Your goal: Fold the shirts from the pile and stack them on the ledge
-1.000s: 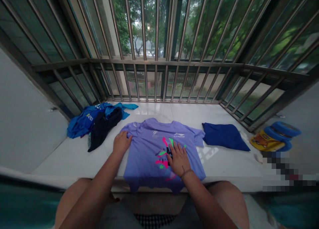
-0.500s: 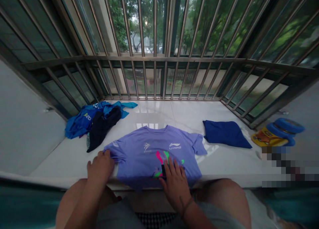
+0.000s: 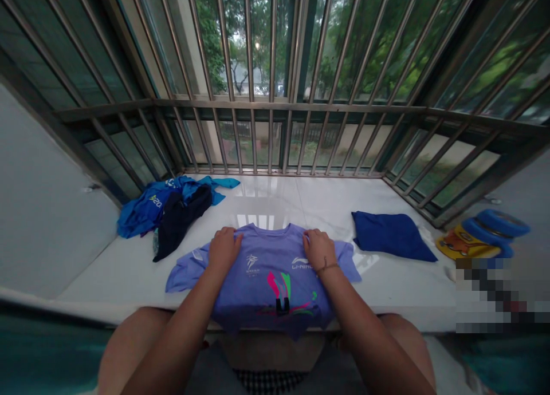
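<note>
Since the earlier view, the left hand [image 3: 223, 249] and right hand [image 3: 319, 249] have moved up to the shoulders of the lilac Li-Ning T-shirt [image 3: 270, 283], either side of the collar. Their fingers lie close together on the cloth, but whether they pinch it I cannot tell. The shirt now sits squarely at the middle of the white marble ledge [image 3: 275, 200], its hem hanging over the front edge and out of sight in shadow. The hands hide the collar's ends. A pixelated patch [image 3: 485, 295] blurs the ledge's right corner.
</note>
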`<control>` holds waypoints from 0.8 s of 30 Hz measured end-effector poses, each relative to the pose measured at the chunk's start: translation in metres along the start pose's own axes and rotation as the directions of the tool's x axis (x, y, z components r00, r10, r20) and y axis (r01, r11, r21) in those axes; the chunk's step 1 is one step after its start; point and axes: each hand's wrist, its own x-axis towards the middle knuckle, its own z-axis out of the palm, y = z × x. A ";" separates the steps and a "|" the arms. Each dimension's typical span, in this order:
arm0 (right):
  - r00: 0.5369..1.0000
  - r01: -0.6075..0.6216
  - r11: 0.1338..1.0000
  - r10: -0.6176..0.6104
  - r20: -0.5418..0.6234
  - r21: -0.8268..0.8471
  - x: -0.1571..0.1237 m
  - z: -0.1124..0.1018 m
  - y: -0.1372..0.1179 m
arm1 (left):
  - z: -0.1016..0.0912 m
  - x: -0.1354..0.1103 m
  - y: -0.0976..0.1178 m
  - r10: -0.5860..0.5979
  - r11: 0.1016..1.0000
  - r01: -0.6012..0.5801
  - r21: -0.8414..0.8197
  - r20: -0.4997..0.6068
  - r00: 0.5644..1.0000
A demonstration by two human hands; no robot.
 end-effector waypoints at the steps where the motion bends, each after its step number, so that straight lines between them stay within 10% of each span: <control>1: 1.000 -0.008 1.000 0.008 0.008 0.005 0.013 0.002 -0.003 | 0.000 0.010 0.005 -0.017 1.000 0.017 -0.004 0.006 1.000; 11: 0.986 -0.094 0.996 0.092 0.140 0.006 0.080 0.031 -0.051 | 0.023 0.072 0.063 -0.146 0.989 0.149 -0.005 0.179 0.973; 24: 0.993 -0.118 0.979 0.112 0.042 0.166 0.069 0.000 -0.022 | 0.006 0.065 0.026 0.140 0.929 -0.093 -0.359 0.110 0.984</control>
